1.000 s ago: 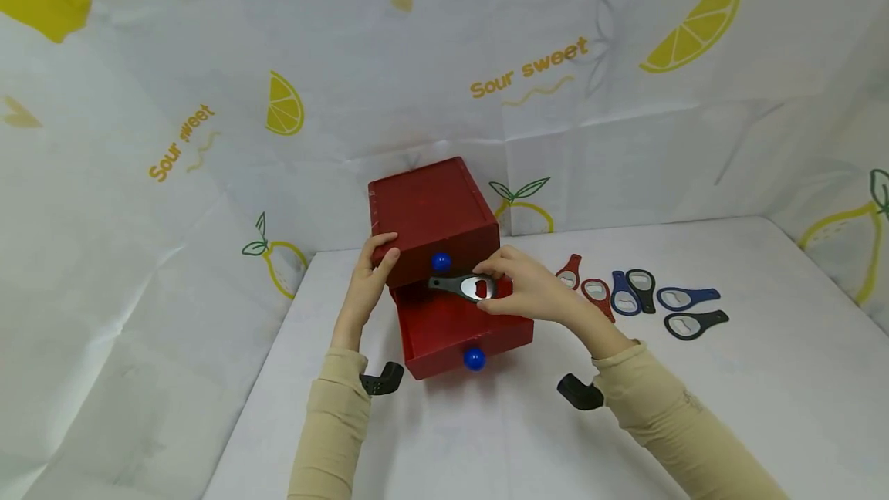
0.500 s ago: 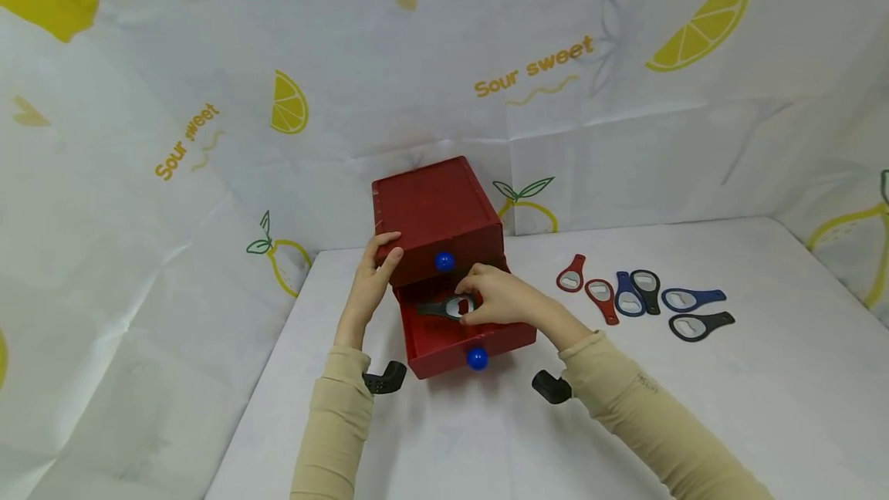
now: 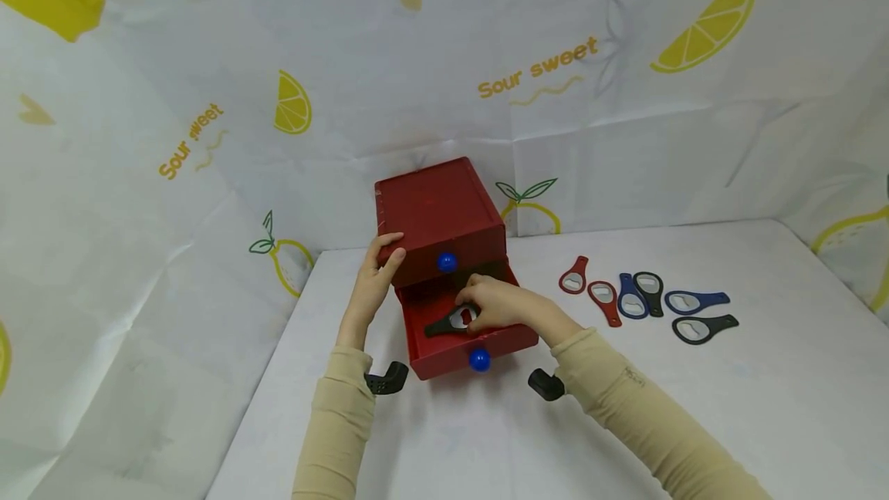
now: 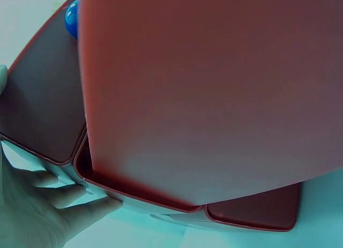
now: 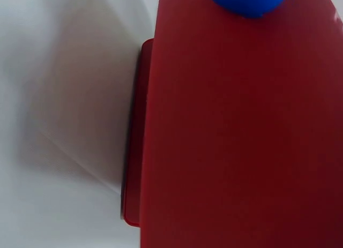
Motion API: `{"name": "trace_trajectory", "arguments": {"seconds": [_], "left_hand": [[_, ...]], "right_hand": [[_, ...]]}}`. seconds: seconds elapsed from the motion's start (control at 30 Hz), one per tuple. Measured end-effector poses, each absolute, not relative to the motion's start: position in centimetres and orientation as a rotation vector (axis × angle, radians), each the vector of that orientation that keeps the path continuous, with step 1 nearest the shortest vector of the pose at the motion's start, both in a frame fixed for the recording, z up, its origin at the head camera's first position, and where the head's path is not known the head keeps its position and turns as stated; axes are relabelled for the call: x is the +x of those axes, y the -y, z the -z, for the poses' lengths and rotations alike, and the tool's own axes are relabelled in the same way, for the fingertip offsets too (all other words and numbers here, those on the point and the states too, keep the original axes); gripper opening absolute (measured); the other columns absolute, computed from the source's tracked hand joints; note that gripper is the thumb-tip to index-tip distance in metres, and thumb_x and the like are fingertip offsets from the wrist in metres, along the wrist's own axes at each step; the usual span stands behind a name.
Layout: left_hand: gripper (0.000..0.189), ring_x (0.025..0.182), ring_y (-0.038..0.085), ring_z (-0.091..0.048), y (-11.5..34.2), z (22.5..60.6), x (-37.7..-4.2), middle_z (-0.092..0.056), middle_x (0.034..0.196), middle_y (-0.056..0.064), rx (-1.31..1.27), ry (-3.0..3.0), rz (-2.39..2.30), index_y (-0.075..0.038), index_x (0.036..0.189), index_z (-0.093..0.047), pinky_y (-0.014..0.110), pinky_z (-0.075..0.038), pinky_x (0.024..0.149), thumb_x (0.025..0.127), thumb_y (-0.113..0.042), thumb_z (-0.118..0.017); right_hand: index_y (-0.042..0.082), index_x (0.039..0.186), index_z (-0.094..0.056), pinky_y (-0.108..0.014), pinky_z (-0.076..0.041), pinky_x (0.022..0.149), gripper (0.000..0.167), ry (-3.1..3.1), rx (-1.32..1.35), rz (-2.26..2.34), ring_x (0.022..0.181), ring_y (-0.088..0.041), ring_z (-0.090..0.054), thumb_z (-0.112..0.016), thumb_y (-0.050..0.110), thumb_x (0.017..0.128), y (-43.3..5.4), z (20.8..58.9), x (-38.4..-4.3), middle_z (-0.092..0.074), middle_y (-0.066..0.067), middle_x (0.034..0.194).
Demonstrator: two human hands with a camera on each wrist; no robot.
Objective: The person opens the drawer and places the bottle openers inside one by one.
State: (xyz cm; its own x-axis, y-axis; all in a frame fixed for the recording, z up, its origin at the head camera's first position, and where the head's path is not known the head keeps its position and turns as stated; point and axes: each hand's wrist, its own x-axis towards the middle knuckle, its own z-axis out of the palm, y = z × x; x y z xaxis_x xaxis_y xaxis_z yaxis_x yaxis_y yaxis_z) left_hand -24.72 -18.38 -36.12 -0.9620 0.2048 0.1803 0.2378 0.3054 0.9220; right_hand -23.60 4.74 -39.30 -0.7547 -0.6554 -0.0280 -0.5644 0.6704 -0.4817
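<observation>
Holding black opener (image 3: pixel 452 322) inside drawer (image 3: pixel 444 363)

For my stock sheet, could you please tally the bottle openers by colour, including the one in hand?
Red bottle openers: 2
Blue bottle openers: 2
Black bottle openers: 3, one of them in the right hand
Total: 7

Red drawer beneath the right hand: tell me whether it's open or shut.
Open: the drawer juts out past the front of the red cabinet, its interior showing around the right hand and black bottle opener.
</observation>
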Motion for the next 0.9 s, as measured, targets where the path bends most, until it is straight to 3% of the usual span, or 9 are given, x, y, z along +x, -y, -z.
{"name": "trace_trajectory", "arguments": {"seconds": [0.43,0.7,0.9], "left_hand": [[0.037,0.128,0.027,-0.037,18.4,36.2,-24.7,-0.036,0.143,0.010,-0.403,2.524,1.770,-0.020,0.134,-0.043,0.047,-0.031,0.103,0.097,-0.025,-0.048],[0.037,0.129,0.028,-0.037,18.3,36.2,-24.5,-0.037,0.143,0.011,-0.386,2.540,1.764,-0.021,0.133,-0.043,0.048,-0.030,0.105,0.097,-0.026,-0.048],[0.038,0.130,0.027,-0.037,18.6,37.0,-25.2,-0.036,0.144,0.009,-0.393,2.532,1.753,-0.023,0.133,-0.042,0.052,-0.029,0.105,0.097,-0.030,-0.049]], "right_hand": [[0.009,0.124,-0.056,-0.037,-0.042,0.086,0.052,-2.669,-0.991,0.585,0.100,-0.021,-0.046,-0.074,0.025,0.078,-4.4,39.5,-23.6,-0.058,-0.008,0.106],[0.013,0.111,-0.062,-0.038,-0.043,0.089,0.037,-2.691,-0.978,0.596,0.105,-0.023,-0.046,-0.074,0.028,0.078,-4.5,39.4,-23.3,-0.055,-0.007,0.110],[0.015,0.109,-0.062,-0.038,-0.044,0.089,0.032,-2.740,-0.997,0.644,0.105,-0.022,-0.048,-0.071,0.027,0.081,-5.1,38.5,-22.8,-0.057,-0.004,0.110]]}}
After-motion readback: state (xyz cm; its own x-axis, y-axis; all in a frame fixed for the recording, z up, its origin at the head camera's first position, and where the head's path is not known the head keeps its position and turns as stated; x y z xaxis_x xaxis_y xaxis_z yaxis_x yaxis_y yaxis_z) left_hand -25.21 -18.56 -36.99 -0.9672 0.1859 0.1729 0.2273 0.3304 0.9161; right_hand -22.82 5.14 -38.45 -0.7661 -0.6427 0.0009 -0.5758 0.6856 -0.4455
